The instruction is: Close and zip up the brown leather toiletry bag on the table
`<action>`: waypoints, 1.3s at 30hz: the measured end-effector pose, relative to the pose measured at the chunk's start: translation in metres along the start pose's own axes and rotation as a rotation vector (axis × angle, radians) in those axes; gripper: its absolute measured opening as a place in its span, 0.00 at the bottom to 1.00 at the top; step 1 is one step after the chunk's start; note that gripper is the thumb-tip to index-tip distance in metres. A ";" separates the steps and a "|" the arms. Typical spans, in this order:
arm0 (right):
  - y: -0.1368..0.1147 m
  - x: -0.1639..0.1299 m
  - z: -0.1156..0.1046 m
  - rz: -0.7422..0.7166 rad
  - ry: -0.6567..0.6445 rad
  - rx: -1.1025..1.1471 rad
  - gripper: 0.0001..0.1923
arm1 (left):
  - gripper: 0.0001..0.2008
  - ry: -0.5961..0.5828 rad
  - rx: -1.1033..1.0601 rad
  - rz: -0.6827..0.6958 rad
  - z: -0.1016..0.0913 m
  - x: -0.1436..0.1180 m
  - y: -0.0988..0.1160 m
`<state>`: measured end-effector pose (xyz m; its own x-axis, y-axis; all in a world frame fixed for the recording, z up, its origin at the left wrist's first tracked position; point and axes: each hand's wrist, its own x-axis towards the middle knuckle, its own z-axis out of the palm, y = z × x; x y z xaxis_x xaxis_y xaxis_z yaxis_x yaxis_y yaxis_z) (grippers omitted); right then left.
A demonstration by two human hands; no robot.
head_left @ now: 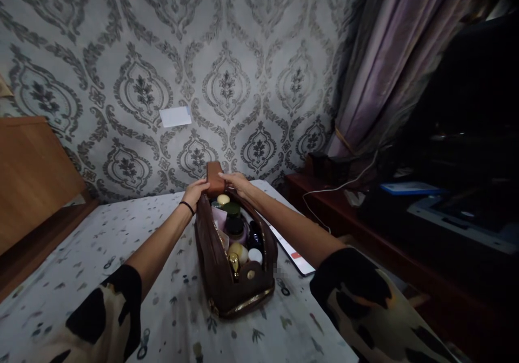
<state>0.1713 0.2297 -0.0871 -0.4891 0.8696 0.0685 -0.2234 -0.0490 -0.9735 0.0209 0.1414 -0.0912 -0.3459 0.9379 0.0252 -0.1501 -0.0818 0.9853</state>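
A brown toiletry bag (233, 260) lies open in front of me on a bed covered with a pale patterned sheet (81, 276), its long side running away from me toward the damask wallpaper (227, 82). Both my arms reach along it. My left hand (195, 190) grips the far left corner of the bag, fingers curled over the rim, a thin black band on that wrist. My right hand (236, 181) rests on the far right corner beside a brown flap (214, 175) that stands up at the bag's far end; its fingers lie over the edge, though I cannot tell how firmly they close.

I judge this to be the step of holding the far end of the bag steady with its mouth spread open. Any next move would call for both hands working together at that end, since the bag is soft and full.

Inside the bag I count roughly seven small containers: a cream-capped one farthest from me, a dark green lid, a dark jar with a pinkish base, a glossy black bottle, a pale round jar, a white cap and a gold-tipped tube nearest me. Some may be hidden.

To the right of the bag lies one flat white tablet-like thing (292, 252). Beyond it, a purple curtain (385, 66) hangs.
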 end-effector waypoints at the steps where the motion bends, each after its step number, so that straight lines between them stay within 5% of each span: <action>1: 0.000 -0.001 0.000 0.004 0.015 0.007 0.10 | 0.14 0.003 -0.011 0.018 0.001 -0.002 0.001; 8: -0.008 -0.013 -0.002 -0.040 0.025 0.062 0.09 | 0.18 0.013 0.019 0.125 0.004 -0.006 0.012; 17: -0.015 -0.046 -0.001 -0.155 -0.037 0.076 0.12 | 0.13 -0.064 0.155 0.336 0.015 -0.034 0.017; 30: -0.028 -0.106 0.004 -0.251 -0.067 -0.021 0.14 | 0.04 -0.081 0.254 0.463 0.021 -0.063 0.015; 39: -0.030 -0.143 -0.003 -0.319 -0.104 -0.217 0.09 | 0.12 -0.105 0.334 0.540 0.017 -0.095 0.011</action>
<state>0.2506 0.1085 -0.0687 -0.5088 0.7697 0.3856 -0.1999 0.3301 -0.9225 0.0678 0.0575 -0.0798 -0.1969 0.8232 0.5326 0.3225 -0.4586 0.8281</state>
